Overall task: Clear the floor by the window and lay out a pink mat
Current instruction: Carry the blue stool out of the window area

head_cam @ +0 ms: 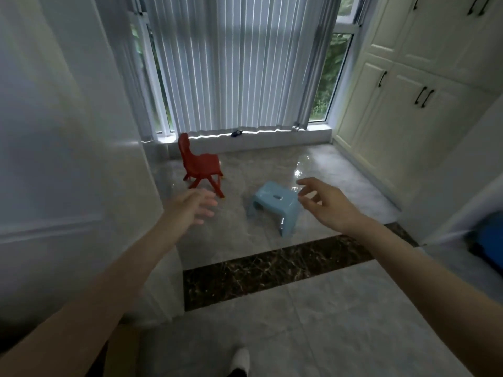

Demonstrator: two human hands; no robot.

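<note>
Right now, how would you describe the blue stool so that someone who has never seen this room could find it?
Start at the tall window with closed vertical blinds; the grey marble floor lies before it. Two small plastic seats stand there, and the light blue stool is the nearer one, on the right. Unlike the red child's chair, it has no backrest, and its flat top has an oval slot.

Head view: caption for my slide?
Both open hands, left and right, reach toward red chair and blue stool by window.

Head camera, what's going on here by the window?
A person reaches both empty hands toward the floor by the window. The left hand is open near a small red chair; the right hand is open beside a light blue stool. Both still stand on the floor; no pink mat is in view.
</note>
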